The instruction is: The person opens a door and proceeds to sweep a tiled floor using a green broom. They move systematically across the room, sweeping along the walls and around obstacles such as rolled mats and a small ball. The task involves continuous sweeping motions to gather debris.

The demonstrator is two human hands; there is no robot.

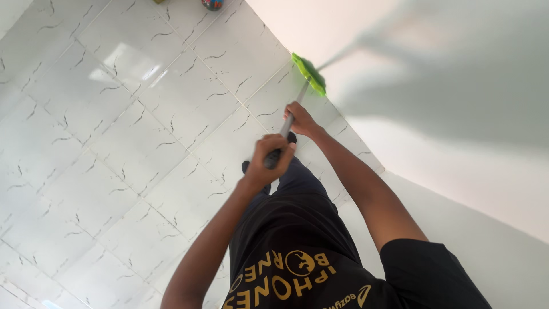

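Floor (131, 114): glossy white tiles, thin dark veining, grey grout lines. Green broom head (309, 73) rests on it beyond the far grip, hard against the white wall (457, 166). Small colourful ball (212, 4) lies farther off, at the frame's top edge.

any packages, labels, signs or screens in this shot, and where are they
No packages, signs or screens show.
Printed lettering: on the front of the person's black shirt, bottom centre, gold letters around a round gold emblem.
Small gold logo: lower on the same shirt, near the bottom edge.
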